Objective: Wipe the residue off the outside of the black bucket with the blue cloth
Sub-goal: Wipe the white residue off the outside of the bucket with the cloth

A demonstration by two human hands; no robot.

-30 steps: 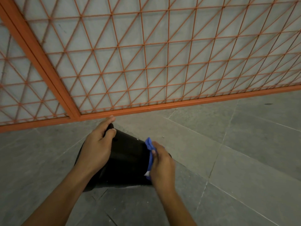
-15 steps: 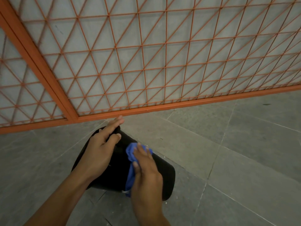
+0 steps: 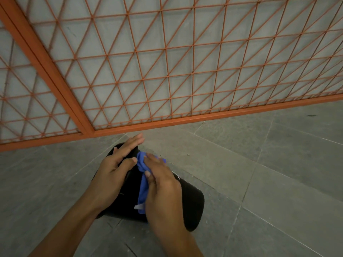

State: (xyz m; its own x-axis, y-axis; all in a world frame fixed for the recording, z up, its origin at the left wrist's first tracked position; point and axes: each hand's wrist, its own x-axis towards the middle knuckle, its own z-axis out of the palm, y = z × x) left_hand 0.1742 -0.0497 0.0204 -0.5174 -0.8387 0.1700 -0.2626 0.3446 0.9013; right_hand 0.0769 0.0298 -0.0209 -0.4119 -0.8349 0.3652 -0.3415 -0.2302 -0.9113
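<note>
The black bucket (image 3: 191, 204) lies on its side on the grey floor, its far end near the fence. My left hand (image 3: 113, 169) rests on the bucket's far left part with straight fingers reaching past its edge. My right hand (image 3: 163, 184) lies flat over the blue cloth (image 3: 142, 164) and presses it against the top of the bucket's outer wall. The cloth bunches up at my fingertips and runs down beside my thumb, with a small white tag at its lower end. White specks show on the bucket near its upper right edge.
An orange metal mesh fence (image 3: 167, 121) with a thick bottom rail stands just behind the bucket, and an orange post (image 3: 55, 78) slants down at the left. Grey floor tiles (image 3: 269, 182) spread to the right and in front.
My right hand has slid with the cloth from the bucket's right side up over its top toward my left hand. My left fingers have straightened, and the view has tilted down slightly.
</note>
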